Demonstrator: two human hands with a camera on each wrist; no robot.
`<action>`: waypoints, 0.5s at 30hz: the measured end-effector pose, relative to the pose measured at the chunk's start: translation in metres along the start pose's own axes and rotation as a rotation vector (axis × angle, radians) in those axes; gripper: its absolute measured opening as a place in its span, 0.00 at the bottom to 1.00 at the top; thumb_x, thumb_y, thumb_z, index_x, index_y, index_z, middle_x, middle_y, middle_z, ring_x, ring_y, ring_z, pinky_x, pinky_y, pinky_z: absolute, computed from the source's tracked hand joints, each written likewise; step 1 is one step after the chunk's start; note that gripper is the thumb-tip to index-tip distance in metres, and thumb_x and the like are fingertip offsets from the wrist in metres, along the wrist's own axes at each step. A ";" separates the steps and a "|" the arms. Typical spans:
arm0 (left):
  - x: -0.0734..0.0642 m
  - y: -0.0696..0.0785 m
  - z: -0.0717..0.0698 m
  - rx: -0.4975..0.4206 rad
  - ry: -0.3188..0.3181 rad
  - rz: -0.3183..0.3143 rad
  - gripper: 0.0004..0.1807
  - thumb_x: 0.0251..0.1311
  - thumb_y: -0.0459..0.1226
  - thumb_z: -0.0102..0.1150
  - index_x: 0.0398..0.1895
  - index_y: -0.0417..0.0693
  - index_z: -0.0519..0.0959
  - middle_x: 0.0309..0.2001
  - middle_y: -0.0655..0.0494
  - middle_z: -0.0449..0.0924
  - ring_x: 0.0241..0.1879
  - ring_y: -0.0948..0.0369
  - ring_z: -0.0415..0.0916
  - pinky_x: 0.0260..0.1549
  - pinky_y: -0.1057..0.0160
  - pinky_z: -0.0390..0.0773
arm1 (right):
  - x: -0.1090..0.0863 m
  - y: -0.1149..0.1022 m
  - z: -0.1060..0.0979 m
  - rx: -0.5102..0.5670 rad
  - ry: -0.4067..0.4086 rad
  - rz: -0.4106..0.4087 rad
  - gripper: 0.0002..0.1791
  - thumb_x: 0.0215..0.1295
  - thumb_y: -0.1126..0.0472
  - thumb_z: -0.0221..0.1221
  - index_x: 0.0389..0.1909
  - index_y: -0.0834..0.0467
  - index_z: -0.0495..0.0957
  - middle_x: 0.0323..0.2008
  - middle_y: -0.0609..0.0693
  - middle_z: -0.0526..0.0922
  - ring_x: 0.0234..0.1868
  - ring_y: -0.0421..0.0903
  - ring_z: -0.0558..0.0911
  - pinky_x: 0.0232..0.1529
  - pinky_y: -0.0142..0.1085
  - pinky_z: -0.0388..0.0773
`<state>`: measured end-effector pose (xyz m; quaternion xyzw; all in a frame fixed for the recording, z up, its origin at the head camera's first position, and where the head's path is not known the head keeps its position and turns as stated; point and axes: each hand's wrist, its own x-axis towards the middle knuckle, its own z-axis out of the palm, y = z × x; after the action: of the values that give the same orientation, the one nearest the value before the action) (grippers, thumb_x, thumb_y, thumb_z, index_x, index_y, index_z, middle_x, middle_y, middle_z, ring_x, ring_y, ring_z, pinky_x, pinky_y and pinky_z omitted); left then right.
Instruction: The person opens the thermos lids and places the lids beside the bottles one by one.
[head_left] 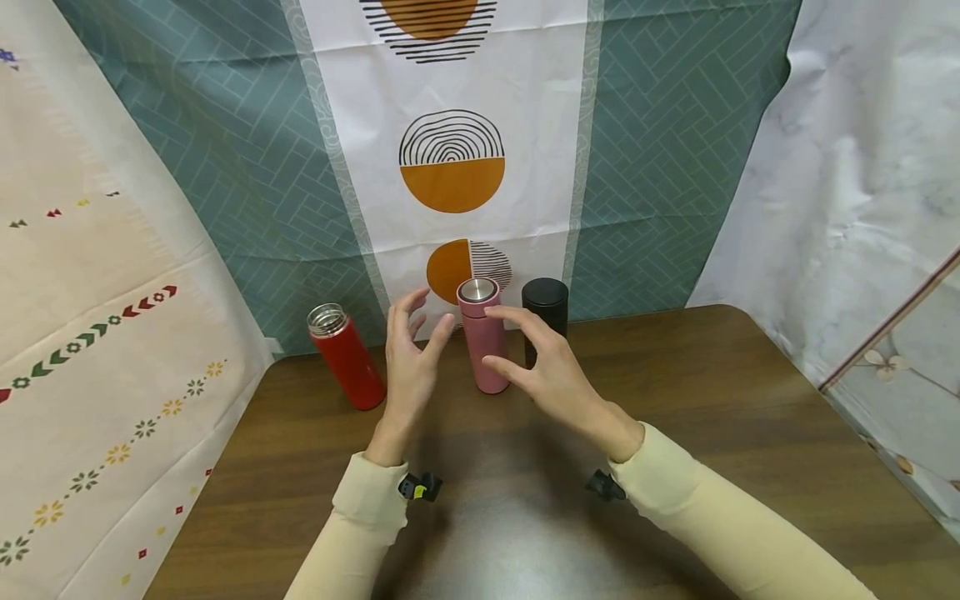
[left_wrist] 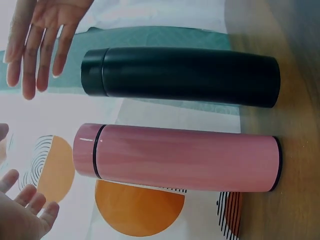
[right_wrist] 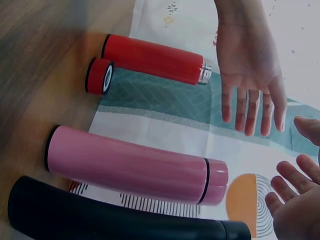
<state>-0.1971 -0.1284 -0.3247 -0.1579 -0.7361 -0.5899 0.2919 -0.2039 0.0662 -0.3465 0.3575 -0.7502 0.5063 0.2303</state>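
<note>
A pink thermos flask (head_left: 485,350) with its lid on stands upright between my two hands. My left hand (head_left: 411,358) is raised to its left, fingers spread and lightly bent, holding nothing. On the other side my right hand (head_left: 553,375) is held in a loose curve, also with nothing in it; its fingertips overlap the flask in the head view, while the right wrist view shows its fingers (right_wrist: 295,177) apart from the lid. Just right of the pink flask is a black thermos flask (left_wrist: 185,75), lidded and partly covered by my right hand in the head view.
Left of my hands stands a red thermos flask (head_left: 348,358) without its lid, its steel mouth bare. The red lid (right_wrist: 99,76) sits on the table beside it, hidden in the head view. Patterned cloth (head_left: 660,167) hangs behind the wooden table (head_left: 712,375).
</note>
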 end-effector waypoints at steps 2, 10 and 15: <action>0.000 0.000 0.001 0.002 -0.005 0.001 0.28 0.70 0.32 0.63 0.69 0.30 0.68 0.65 0.32 0.67 0.70 0.40 0.63 0.71 0.40 0.64 | -0.001 0.000 -0.002 0.000 0.000 -0.001 0.34 0.61 0.66 0.74 0.68 0.60 0.75 0.65 0.51 0.79 0.65 0.50 0.76 0.70 0.45 0.69; -0.002 0.001 0.006 0.003 -0.011 -0.001 0.28 0.69 0.32 0.63 0.69 0.31 0.69 0.64 0.32 0.68 0.69 0.40 0.63 0.71 0.39 0.64 | -0.006 0.000 -0.012 -0.023 0.014 0.003 0.34 0.59 0.66 0.75 0.67 0.61 0.75 0.64 0.52 0.79 0.68 0.49 0.74 0.74 0.45 0.65; -0.005 0.001 0.011 0.007 -0.029 -0.001 0.28 0.69 0.31 0.63 0.69 0.32 0.69 0.64 0.33 0.68 0.69 0.41 0.63 0.71 0.41 0.63 | -0.008 0.001 -0.019 -0.037 0.024 0.009 0.34 0.60 0.66 0.74 0.68 0.61 0.75 0.65 0.51 0.79 0.70 0.49 0.73 0.75 0.45 0.64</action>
<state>-0.1952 -0.1172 -0.3287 -0.1648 -0.7425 -0.5851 0.2814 -0.1995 0.0862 -0.3453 0.3435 -0.7582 0.4977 0.2437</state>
